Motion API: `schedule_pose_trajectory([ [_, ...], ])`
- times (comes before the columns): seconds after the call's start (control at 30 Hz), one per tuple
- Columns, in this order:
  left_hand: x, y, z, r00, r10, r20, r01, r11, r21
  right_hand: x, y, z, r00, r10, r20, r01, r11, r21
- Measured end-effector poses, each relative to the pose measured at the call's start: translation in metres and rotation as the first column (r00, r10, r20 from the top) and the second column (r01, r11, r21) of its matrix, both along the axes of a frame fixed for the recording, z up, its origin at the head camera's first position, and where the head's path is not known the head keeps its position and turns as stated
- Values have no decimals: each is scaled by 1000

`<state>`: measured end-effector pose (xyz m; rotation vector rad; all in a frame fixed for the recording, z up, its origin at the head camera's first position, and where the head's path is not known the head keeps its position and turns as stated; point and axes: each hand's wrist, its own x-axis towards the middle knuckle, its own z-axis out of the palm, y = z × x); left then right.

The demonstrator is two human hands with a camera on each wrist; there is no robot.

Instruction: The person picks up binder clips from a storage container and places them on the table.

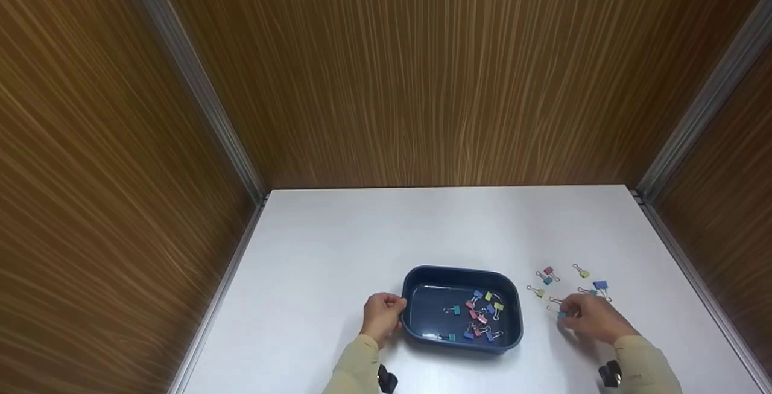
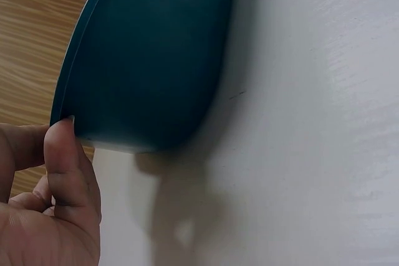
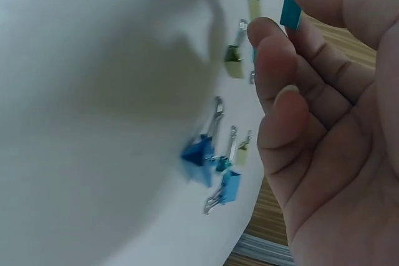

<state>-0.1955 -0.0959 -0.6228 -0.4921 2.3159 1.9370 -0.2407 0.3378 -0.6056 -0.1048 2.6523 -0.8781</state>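
Observation:
My left hand pinches the left rim of a dark blue rectangular tray between thumb and fingers. In the left wrist view the tray's outer wall rises beside those fingertips. Inside the tray lie several small binder clips in teal, pink, blue and yellow, mostly toward its right half. To the right of the tray, my right hand holds a teal binder clip between thumb and forefinger, its other fingers curled loosely. Around that hand several more clips lie on the table, among them a blue one.
The white table is bounded by wood-grain panels at the back and both sides, with grey metal strips along the side edges. A pink clip and a yellow clip lie farther back on the right.

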Motion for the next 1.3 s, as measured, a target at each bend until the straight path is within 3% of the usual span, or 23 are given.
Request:
schedule_pose_trajectory([
  [0.37, 0, 1, 0, 1000, 9, 18, -9, 1000, 6, 6, 4, -12, 999, 10, -33, -8, 997, 73],
  [0.7, 0, 1, 2, 1000, 8, 26, -8, 1000, -5, 6, 6, -18, 997, -26, -66, 31, 997, 66],
  [0.9, -1, 0, 1, 1000, -5, 13, 5, 1000, -17, 10, 3, -10, 986, -43, -163, 52, 997, 54],
  [1.17, -2, 0, 0, 1000, -6, 19, 6, 1000, -9, 12, -13, 2, 978, -133, -162, 125, 991, -57],
  [1.3, -2, 1, 0, 1000, 2, 26, -2, 1000, -11, 13, -30, 2, 971, -186, -152, 157, 970, -184],
])
